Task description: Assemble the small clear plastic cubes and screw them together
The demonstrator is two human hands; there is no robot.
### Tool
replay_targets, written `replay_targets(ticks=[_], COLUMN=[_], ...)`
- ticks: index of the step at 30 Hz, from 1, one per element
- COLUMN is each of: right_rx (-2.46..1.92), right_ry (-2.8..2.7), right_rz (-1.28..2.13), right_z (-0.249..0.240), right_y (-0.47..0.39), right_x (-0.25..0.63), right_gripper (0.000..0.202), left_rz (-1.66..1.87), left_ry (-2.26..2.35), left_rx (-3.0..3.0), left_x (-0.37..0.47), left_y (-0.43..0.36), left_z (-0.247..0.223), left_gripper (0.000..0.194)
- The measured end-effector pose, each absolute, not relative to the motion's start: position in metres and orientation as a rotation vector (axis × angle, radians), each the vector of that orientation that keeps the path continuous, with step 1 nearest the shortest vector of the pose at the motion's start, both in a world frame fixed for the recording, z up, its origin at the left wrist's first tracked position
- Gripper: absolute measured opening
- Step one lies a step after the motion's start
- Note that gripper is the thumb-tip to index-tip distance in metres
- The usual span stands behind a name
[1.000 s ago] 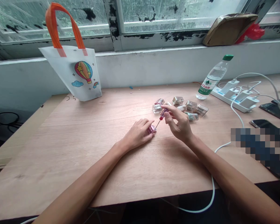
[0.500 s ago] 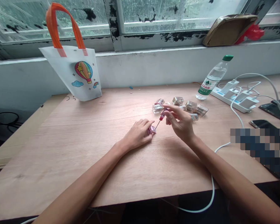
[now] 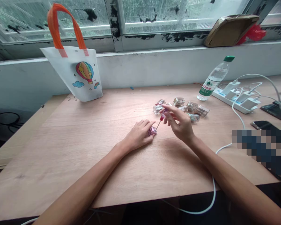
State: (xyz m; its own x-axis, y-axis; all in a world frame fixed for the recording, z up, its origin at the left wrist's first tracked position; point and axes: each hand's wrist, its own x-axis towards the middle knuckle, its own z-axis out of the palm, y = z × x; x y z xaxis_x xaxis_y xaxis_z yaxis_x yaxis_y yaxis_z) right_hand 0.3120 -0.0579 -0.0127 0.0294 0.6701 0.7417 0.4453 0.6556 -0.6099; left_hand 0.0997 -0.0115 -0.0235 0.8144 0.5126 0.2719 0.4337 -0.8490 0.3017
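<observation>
On the wooden table (image 3: 84,150), my left hand (image 3: 139,134) is closed around a small pinkish block-shaped part (image 3: 152,130) and steadies it against the surface. My right hand (image 3: 181,123) grips a screwdriver (image 3: 162,117) by its red and purple handle. The screwdriver is tilted, and its metal tip touches the right side of the small part. Just beyond my right hand lie several clear plastic blocks (image 3: 179,101) with metal inside. My fingers hide some of those blocks and most of the part's left side.
A water bottle (image 3: 214,79) stands at the back right, beside a white power strip (image 3: 234,98) with chargers and cables. Phones (image 3: 264,125) lie at the right. A white bag (image 3: 71,75) with orange handles stands at the back left. A white cable (image 3: 214,187) hangs over the front edge.
The fingers of my right hand have shifted slightly on the screwdriver handle. My left hand and the small part have stayed in place.
</observation>
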Motion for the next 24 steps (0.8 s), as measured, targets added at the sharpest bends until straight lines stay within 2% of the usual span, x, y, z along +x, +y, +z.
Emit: replay_targets(ticks=[3,7,10,17,21,24], right_rx=[-0.959,-0.963,-0.97,-0.96,-1.0,-1.005], right_ry=[-1.568,-1.619,-1.627,-1.581,-1.601,-1.625], right_rz=[0.184,0.055,0.081,0.265,0.16,0.213], right_z=[-0.014,-0.007,-0.005,-0.016,-0.013,-0.009], right_y=[-0.056,-0.058,-0.061,-0.057,-0.057,-0.06], right_x=[0.314,0.315,0.313,0.311,0.314,0.312], right_gripper=[0.036,0.024,0.023,0.047,0.033,0.028], left_rz=[0.509,0.51,0.516,0.517,0.517,0.52], left_ry=[0.736,0.732,0.734,0.736,0.731,0.728], left_rx=[2.774,2.78,2.778,2.772,2.778,2.775], left_x=[0.1,0.1,0.1,0.1,0.1,0.1], left_y=[-0.011,-0.011,-0.011,-0.011,-0.011,-0.011], left_z=[-0.024,-0.023,-0.023,-0.023,-0.024,-0.023], left_gripper=[0.05,0.049,0.049,0.048,0.047,0.047])
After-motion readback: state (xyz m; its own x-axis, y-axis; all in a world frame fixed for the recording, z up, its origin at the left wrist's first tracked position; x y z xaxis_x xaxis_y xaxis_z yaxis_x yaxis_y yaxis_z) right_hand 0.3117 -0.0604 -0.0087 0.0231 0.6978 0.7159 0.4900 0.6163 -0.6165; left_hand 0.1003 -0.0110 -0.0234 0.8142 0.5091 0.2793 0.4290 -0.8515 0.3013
